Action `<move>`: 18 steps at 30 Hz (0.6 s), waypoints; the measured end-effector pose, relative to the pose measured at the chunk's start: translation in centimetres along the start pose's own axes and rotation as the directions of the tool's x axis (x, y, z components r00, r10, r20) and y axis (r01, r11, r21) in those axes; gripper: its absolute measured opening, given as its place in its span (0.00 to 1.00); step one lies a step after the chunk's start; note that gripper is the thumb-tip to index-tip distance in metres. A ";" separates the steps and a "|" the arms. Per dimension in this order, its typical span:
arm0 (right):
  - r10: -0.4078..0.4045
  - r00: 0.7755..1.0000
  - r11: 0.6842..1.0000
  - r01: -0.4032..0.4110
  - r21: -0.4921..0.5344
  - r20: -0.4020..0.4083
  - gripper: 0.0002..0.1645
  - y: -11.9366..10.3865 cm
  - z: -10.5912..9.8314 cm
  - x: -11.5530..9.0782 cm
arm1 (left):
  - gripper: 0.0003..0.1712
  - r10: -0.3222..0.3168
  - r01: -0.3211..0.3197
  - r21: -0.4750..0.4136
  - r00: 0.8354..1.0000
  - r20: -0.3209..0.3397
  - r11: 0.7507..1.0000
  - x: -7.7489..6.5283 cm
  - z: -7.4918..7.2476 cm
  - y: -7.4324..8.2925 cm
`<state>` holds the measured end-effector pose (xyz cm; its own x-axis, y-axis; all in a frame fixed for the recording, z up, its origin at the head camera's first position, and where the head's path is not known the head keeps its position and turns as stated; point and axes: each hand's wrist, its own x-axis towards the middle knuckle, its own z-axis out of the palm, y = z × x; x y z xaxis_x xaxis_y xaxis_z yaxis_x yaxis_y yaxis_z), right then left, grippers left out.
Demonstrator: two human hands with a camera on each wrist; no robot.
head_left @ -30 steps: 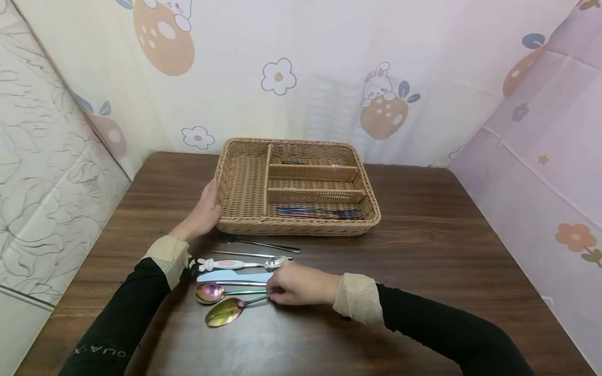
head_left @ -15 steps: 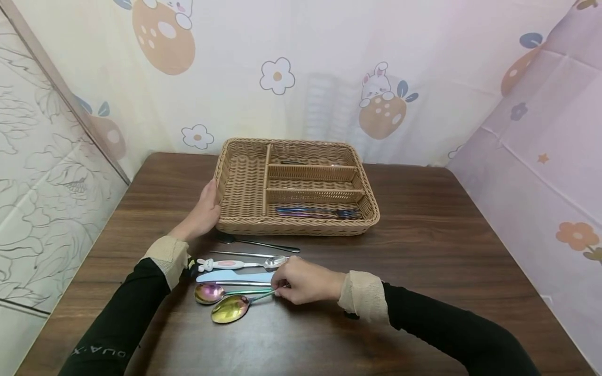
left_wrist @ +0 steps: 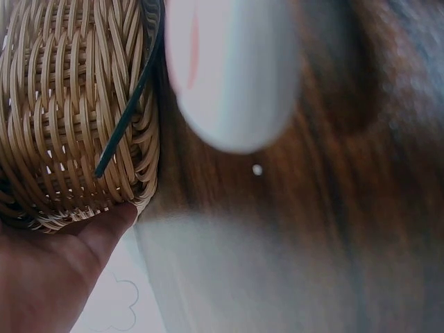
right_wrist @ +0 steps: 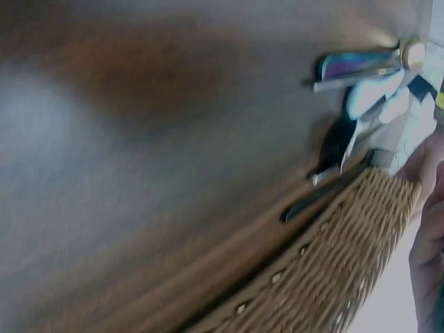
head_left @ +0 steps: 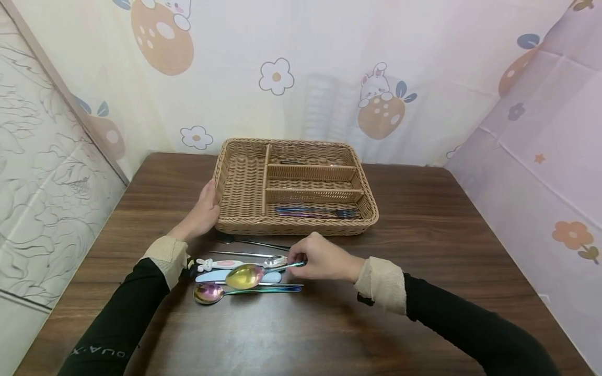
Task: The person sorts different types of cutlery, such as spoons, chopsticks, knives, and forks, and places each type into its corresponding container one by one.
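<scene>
My right hand pinches the handle of a gold-rainbow spoon, raised over the cutlery row with its bowl pointing left. My left hand holds the left end of a divided wicker basket; its thumb shows against the weave in the left wrist view, other fingers hidden. Beneath the raised spoon lie a light-blue knife and a child's spoon with a white rabbit handle. A second rainbow spoon lies nearest the front.
A dark utensil lies along the basket's front, with a thin silver handle beside it. Several blue-purple forks sit in the basket's front compartment. A printed curtain hangs behind the brown table.
My right hand has lifted the gold-rainbow spoon off the table and moved it right and toward the basket. My left hand stays at the basket.
</scene>
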<state>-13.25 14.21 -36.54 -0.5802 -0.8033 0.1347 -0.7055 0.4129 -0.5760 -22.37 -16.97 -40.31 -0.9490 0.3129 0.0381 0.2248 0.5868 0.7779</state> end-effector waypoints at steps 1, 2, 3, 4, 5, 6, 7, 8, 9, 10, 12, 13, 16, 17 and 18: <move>0.000 1.000 1.000 0.000 0.004 -0.010 0.02 0.2 -0.3 -0.1 | 0.43 0.001 -0.001 0.002 1.000 0.000 1.000 0.0 0.0 0.0; 0.002 1.000 1.000 -0.002 0.007 -0.018 0.02 0.3 -0.6 -0.1 | 0.43 0.002 -0.002 0.003 1.000 0.001 1.000 0.0 0.0 0.0; 0.003 1.000 1.000 -0.003 0.008 -0.027 0.01 0.5 -0.9 -0.1 | 0.43 0.002 -0.002 0.003 1.000 0.001 1.000 0.1 0.0 0.0; 0.007 0.999 1.000 -0.006 0.008 -0.034 0.01 0.7 -1.2 -0.2 | 0.43 0.001 -0.001 0.004 1.000 0.002 1.000 0.1 0.0 -0.1; 0.010 0.999 1.000 -0.009 0.006 -0.044 0.01 0.8 -1.6 -0.2 | 0.43 0.000 0.000 0.003 1.000 0.002 1.000 0.1 0.0 -0.1; 0.012 0.998 1.000 -0.012 -0.002 -0.055 0.02 1.0 -1.9 -0.3 | 0.43 -0.001 0.001 0.004 1.000 0.001 1.000 0.1 0.1 -0.1; 0.017 0.998 1.000 -0.017 -0.005 -0.064 0.02 1.1 -2.3 -0.3 | 0.43 -0.002 0.002 0.002 1.000 0.001 1.000 0.1 0.1 -0.1; 0.019 0.997 1.000 -0.020 -0.012 -0.076 0.03 1.3 -2.6 -0.3 | 0.43 -0.002 0.002 0.002 1.000 0.000 1.000 0.2 0.1 -0.2; 0.026 0.996 0.999 -0.027 -0.019 -0.084 0.02 1.4 -3.0 -0.4 | 0.43 -0.003 0.003 0.002 1.000 -0.002 1.000 0.2 0.1 -0.2; 0.034 0.995 0.999 -0.037 -0.028 -0.093 0.02 1.6 -3.4 -0.4 | 0.43 -0.003 0.003 0.003 1.000 -0.002 1.000 0.2 0.1 -0.2; 0.053 0.992 0.997 -0.058 -0.042 -0.117 0.01 1.9 -4.1 -0.5 | 0.43 -0.001 0.001 0.003 1.000 -0.005 1.000 0.2 0.1 -0.2; 0.066 0.990 0.996 -0.072 -0.045 -0.128 0.01 2.0 -4.5 -0.5 | 0.43 0.000 0.000 0.002 1.000 -0.005 1.000 0.2 0.1 -0.3; 0.103 0.982 0.992 -0.113 -0.058 -0.160 0.02 2.6 -5.7 -0.6 | 0.43 -0.001 0.001 -0.003 1.000 -0.001 1.000 0.2 0.1 -0.3; 0.111 0.979 0.991 -0.123 -0.059 -0.170 0.02 2.8 -6.1 -0.6 | 0.43 -0.003 0.003 -0.004 1.000 0.000 1.000 0.2 0.1 -0.3; 0.119 0.977 0.990 -0.131 -0.059 -0.178 0.03 3.0 -6.4 -0.6 | 0.43 -0.004 0.004 -0.003 1.000 0.002 1.000 0.3 0.1 -0.3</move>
<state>-17.62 18.68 -33.17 -0.7231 -0.6592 0.2065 -0.6460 0.5393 -0.5402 -22.67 -17.04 -40.58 -0.9495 0.3121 0.0339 0.2203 0.5855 0.7802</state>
